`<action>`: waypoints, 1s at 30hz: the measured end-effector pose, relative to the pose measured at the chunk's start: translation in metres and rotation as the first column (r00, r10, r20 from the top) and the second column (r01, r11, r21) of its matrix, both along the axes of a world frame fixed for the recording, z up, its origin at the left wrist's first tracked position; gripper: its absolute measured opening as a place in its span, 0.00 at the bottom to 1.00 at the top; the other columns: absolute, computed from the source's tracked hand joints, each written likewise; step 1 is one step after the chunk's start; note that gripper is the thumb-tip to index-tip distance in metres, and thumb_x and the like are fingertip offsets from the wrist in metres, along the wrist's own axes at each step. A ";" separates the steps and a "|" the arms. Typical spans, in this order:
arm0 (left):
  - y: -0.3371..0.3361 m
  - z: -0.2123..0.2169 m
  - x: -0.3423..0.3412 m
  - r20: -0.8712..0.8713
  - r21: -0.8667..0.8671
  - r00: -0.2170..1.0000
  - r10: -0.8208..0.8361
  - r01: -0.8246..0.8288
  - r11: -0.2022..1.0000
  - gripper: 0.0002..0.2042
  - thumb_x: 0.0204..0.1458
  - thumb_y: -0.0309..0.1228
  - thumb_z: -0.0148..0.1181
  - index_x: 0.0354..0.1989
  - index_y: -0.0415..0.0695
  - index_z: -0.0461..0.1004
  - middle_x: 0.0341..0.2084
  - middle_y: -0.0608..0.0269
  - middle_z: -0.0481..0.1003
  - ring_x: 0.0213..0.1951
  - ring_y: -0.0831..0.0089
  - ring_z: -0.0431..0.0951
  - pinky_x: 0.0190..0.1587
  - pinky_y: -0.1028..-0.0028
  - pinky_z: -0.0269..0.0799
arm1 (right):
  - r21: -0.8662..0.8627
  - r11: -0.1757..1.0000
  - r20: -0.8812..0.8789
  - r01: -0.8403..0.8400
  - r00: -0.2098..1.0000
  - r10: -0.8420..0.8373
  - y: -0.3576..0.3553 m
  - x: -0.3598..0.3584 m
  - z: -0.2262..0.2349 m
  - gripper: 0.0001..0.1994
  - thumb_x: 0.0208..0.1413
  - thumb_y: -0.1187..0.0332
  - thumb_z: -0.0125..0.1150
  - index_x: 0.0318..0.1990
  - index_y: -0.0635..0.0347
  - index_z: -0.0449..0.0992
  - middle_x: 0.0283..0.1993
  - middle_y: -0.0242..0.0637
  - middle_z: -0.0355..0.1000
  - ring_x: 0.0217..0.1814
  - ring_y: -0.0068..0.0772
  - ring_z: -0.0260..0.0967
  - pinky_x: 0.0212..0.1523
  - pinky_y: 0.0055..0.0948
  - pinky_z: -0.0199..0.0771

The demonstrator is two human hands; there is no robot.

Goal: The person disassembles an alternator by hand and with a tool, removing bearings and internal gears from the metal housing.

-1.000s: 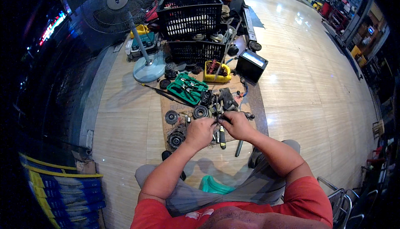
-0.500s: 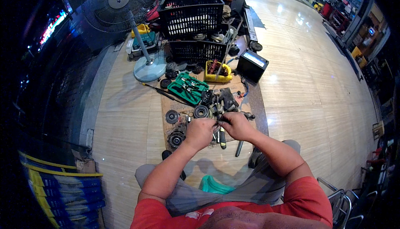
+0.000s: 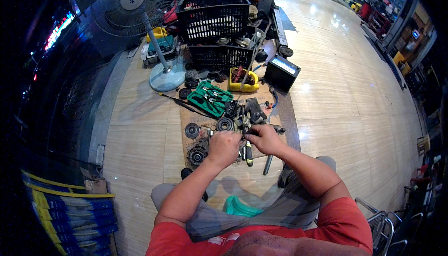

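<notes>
My left hand (image 3: 225,147) and my right hand (image 3: 263,139) meet over a cardboard mat, fingers curled and pinched close together. Whatever they hold between them is small, dark and mostly hidden by the fingers. Below them lies a tool with a black and yellow handle (image 3: 249,155), and a metal rod (image 3: 268,165) rests to its right. A round bearing-like part (image 3: 225,124) lies just beyond my left hand. To that hand's left are a dark pulley-like wheel (image 3: 192,130) and a toothed dark metal part (image 3: 197,154).
A green tray of pliers (image 3: 211,99), a yellow cut-open container (image 3: 243,80) and a black battery (image 3: 283,73) stand farther out. Black crates (image 3: 213,17) are stacked behind. A pedestal fan (image 3: 167,76) stands at the far left, and a green stool (image 3: 240,206) is under me.
Both hands stay together in nearly the same place, with only a very slight shift of the fingers. The things around them have not moved.
</notes>
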State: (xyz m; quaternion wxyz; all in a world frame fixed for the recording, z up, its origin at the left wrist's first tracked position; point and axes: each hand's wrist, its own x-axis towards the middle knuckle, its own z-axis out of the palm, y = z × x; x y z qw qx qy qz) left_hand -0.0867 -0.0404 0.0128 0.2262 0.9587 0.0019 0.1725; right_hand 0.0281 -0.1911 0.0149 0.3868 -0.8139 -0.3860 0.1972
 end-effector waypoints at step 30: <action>0.006 -0.004 -0.001 -0.095 -0.088 0.995 0.011 -0.020 0.996 0.04 0.48 0.28 0.59 0.29 0.41 0.75 0.27 0.50 0.76 0.33 0.49 0.76 0.38 0.56 0.71 | 0.082 0.996 0.051 -0.035 0.998 0.031 0.004 -0.001 -0.013 0.15 0.52 0.61 0.62 0.27 0.67 0.73 0.26 0.57 0.70 0.31 0.61 0.69 0.31 0.46 0.68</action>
